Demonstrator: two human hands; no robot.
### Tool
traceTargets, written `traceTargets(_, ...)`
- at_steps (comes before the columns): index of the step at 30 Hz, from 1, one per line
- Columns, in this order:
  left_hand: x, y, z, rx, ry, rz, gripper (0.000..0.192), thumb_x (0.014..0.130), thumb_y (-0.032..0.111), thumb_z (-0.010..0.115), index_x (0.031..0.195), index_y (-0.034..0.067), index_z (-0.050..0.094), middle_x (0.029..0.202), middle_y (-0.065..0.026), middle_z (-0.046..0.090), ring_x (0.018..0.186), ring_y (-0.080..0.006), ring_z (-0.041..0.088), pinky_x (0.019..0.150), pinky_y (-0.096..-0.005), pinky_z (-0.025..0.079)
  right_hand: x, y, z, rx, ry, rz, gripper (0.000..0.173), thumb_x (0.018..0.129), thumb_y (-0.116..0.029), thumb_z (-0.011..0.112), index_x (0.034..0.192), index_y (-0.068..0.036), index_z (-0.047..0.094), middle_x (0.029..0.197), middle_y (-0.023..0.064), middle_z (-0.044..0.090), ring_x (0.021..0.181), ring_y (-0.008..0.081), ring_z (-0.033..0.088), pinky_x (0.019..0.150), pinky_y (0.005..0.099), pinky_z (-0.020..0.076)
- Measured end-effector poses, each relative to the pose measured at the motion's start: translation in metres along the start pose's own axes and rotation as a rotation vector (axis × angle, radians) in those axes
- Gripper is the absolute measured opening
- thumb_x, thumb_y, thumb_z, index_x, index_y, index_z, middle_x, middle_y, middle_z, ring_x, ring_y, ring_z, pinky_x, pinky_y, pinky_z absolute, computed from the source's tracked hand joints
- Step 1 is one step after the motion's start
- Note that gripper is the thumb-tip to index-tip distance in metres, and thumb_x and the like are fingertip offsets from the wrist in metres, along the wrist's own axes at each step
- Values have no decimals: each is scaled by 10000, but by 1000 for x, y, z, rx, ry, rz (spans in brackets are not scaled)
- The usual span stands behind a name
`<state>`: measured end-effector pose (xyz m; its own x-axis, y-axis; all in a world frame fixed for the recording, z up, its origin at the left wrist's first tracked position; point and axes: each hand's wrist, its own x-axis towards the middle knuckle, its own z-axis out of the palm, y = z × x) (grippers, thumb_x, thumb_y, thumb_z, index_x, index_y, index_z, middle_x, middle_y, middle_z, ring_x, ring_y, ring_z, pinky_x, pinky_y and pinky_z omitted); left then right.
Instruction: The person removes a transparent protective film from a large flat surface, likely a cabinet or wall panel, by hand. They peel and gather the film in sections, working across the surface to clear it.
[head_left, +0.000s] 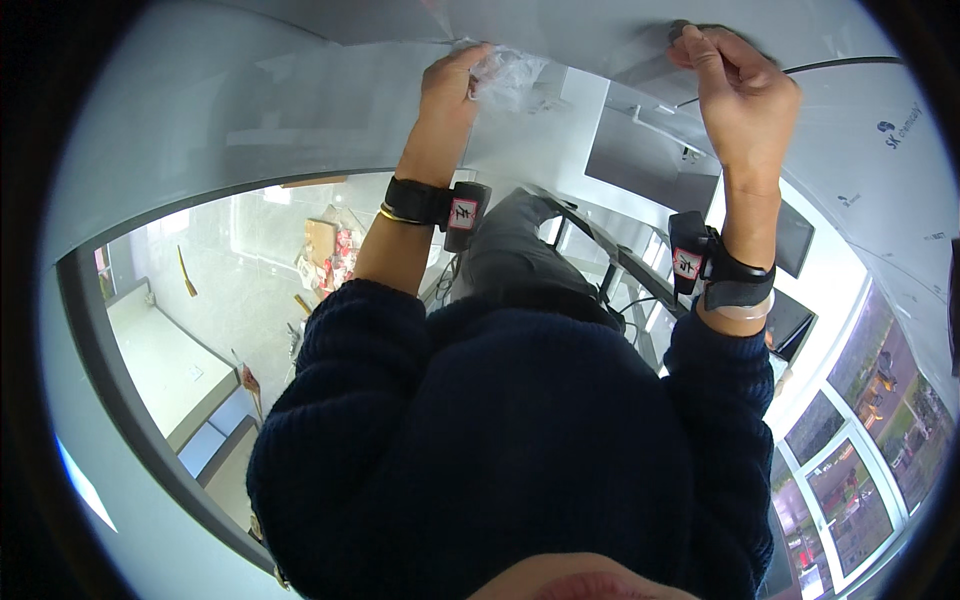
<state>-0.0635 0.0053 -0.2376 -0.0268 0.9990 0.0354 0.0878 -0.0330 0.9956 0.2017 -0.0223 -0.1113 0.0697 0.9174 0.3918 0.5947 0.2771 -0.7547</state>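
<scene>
My left hand (448, 84) is raised at the top of the view and closed on a bunch of crumpled clear plastic film (511, 79), beside a glossy grey panel (322, 97). Further right, my right hand (742, 94) is raised against the glossy panel surface overhead. Its thumb and forefinger are pinched together at that surface. Whether anything thin lies between the fingertips cannot be made out; a dark patch shows just behind them. Each wrist carries a black strapped device.
Below stands a dark metal frame (619, 259), possibly a stepladder, beside my legs. Cardboard and red-white wrappings (330, 251) lie on the tiled floor, near a yellow-handled tool (186, 274). Film with printed writing (896, 150) covers the right panel. A glass door (851, 495) is at lower right.
</scene>
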Motion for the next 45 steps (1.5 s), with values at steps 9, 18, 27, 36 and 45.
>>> traceTargets(9,37,-26,-4,-501,102,-568,151,720,98,702,820,7,635,795,-96,631,707,-203,596,629,-329,492,-1,-1,0,-119,22,-23,207,889,-205,651,881,-12,725,757,53,726,746,112,699,689,205,513)
traceTargets(18,13,1,12,-403,241,-443,77,720,83,666,752,19,638,728,-53,602,646,-176,579,556,-321,489,1,1,1,-20,28,46,201,888,-183,647,894,5,720,767,67,726,752,116,693,704,209,510)
traceTargets(27,4,-35,7,-364,91,-456,47,715,87,637,731,50,612,708,-21,581,628,-149,544,552,-306,431,0,-5,2,-59,41,56,189,880,-165,654,893,12,719,770,78,726,751,120,693,706,213,515)
traceTargets(36,-2,-27,19,-529,410,-444,100,677,46,646,767,33,605,764,-46,591,679,-164,551,573,-285,420,0,4,0,-45,38,61,190,879,-167,658,898,12,719,782,89,725,760,136,698,717,221,521)
traceTargets(45,-4,-60,19,-322,149,-58,180,679,-89,583,796,47,576,816,-38,571,760,-141,544,663,-327,481,8,-20,-7,-210,-33,-24,210,846,-104,586,721,37,678,637,117,658,521,169,593,492,289,450)
